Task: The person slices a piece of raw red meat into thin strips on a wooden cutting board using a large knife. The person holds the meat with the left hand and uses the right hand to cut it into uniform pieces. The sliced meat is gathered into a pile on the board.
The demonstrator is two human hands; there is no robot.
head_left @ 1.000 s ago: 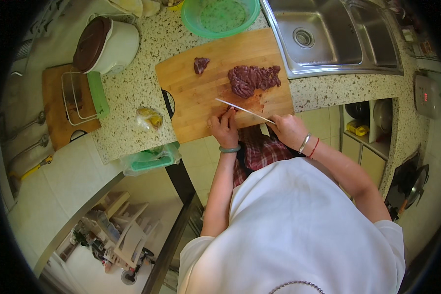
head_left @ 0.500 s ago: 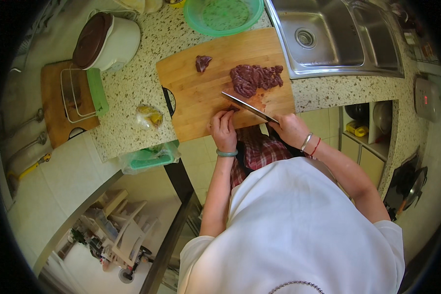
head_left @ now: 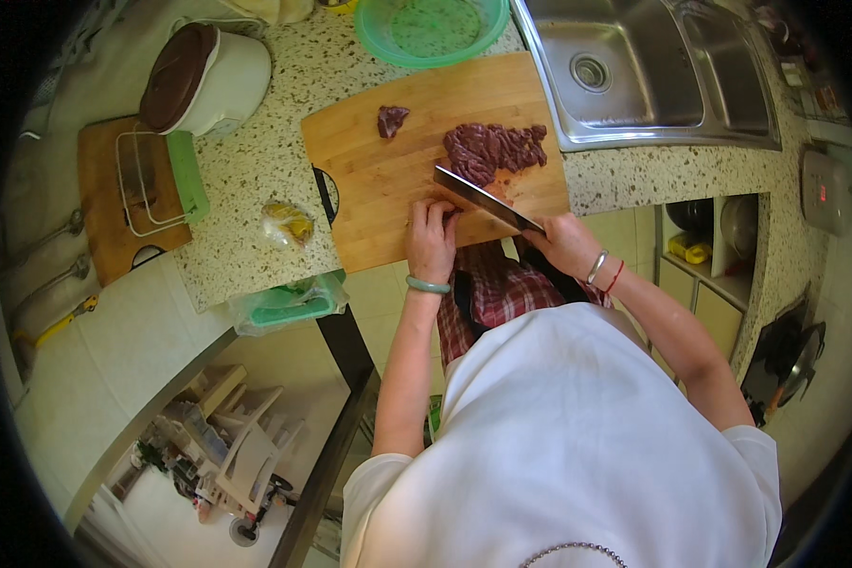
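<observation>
A wooden cutting board (head_left: 369, 170) lies at the counter's front edge. On its right part is a pile of dark red sliced meat (head_left: 492, 150), and a small separate chunk of meat (head_left: 392, 120) rests toward the far left. My right hand (head_left: 563, 244) is wrapped round the handle of a kitchen knife (head_left: 485, 200), whose blade slants up to the left, just in front of the pile. My left hand (head_left: 432, 232) presses curled fingers on the board beside the blade. Under those fingertips a dark piece of meat (head_left: 452, 216) is mostly hidden.
Beyond the board stands a green plastic basin (head_left: 433, 59), with a steel sink (head_left: 634, 123) to the right. A rice cooker (head_left: 241, 80), a second board (head_left: 104, 189) and a small plastic bag (head_left: 289, 225) are on the left. A green bin (head_left: 293, 301) hangs below the counter edge.
My left hand has shifted slightly up the board, its fingers now closer to the blade. The knife has moved a little and shows more of its blade's side. The meat pile looks unchanged.
</observation>
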